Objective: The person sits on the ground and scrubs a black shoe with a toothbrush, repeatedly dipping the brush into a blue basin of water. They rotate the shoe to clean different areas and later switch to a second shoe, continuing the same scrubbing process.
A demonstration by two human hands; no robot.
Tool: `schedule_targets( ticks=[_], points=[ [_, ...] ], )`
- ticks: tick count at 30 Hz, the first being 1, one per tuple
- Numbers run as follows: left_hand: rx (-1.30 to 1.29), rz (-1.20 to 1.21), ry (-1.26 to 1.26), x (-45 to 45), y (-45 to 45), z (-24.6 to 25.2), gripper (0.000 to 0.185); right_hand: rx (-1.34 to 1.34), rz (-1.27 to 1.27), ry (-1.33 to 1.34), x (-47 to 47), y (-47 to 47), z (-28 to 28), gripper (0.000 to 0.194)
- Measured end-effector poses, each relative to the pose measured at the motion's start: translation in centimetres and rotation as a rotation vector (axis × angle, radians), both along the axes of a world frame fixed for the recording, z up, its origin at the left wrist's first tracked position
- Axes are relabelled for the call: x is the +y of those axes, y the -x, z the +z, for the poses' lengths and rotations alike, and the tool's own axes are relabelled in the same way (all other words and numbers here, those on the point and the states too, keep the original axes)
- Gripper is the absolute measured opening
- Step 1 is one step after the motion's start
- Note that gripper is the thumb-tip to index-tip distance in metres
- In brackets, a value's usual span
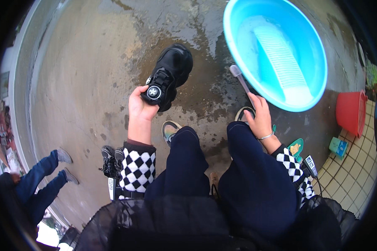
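Note:
My left hand (143,105) grips a black shoe (174,67) near its dial; the toe points away from me, over wet concrete. On the right, my right hand (259,116) holds a brush (240,78) with a translucent handle, its bristled head pointing away beside the basin. The light-blue plastic basin (321,62) stands at the upper right with whitish, sudsy water in it. A ribbed washboard (279,56) is inside the basin. Fingers hide part of the brush's handle.
Dark laced shoes (108,157) stand by my left sleeve. A red bucket (350,113), a green box (338,147) and a green scoop-like dish (297,149) are at the right, near a tiled surface (352,169). At the far left is another person (37,182).

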State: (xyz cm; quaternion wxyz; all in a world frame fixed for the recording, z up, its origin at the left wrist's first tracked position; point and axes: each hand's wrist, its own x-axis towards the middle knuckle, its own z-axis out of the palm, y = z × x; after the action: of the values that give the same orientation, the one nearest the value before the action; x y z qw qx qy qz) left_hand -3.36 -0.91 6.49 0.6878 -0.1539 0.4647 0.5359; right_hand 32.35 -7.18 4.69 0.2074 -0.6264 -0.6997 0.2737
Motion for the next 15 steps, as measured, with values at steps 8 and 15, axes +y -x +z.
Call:
schedule_targets(
  ticks=[8,15],
  points=[
    [0.077,-0.083,-0.109,2.9,-2.2,3.4,0.038,0.292,-0.071,-0.138,2.9,-0.6,3.4,0.038],
    [0.151,-0.038,-0.175,2.7,-3.7,5.1,0.038,0.303,-0.051,0.372,2.6,-1.7,-1.3,0.032]
  ],
)
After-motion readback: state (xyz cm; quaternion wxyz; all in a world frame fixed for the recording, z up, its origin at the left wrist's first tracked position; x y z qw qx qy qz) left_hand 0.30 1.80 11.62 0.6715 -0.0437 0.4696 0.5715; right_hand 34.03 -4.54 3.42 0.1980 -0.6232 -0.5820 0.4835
